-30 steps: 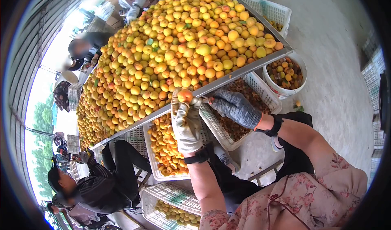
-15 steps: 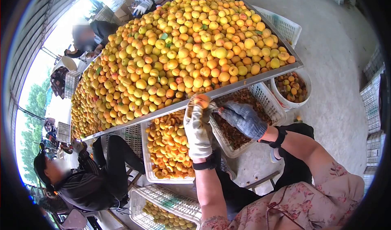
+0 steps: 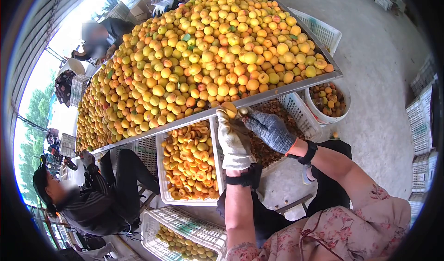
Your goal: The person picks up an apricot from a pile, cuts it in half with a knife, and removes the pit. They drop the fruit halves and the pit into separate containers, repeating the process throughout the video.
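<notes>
My left hand [image 3: 233, 143], in a cream glove, is closed around an apricot [image 3: 229, 108] just in front of the table's metal edge. My right hand [image 3: 273, 131], in a grey knitted glove, has its fingers pressed together beside that apricot; what they pinch is too small to make out. Beneath my right hand is a white crate [image 3: 316, 130] of dark brown pieces, probably pits. Left of my left hand stands another white crate [image 3: 164, 187], filled with halved orange apricots. A large heap of whole apricots [image 3: 203, 62] covers the table beyond both hands.
The metal table edge [image 3: 286, 91] runs across in front of me. A white bucket [image 3: 346, 104] of darker fruit stands to the right. A crate of apricots [image 3: 185, 247] sits at lower left. A person in black [image 3: 99, 205] sits at left; others work across the table.
My left hand has turned and shifted slightly right, with the apricot still in it. My right hand stays close beside it, a little lower left. The view has shifted slightly.
</notes>
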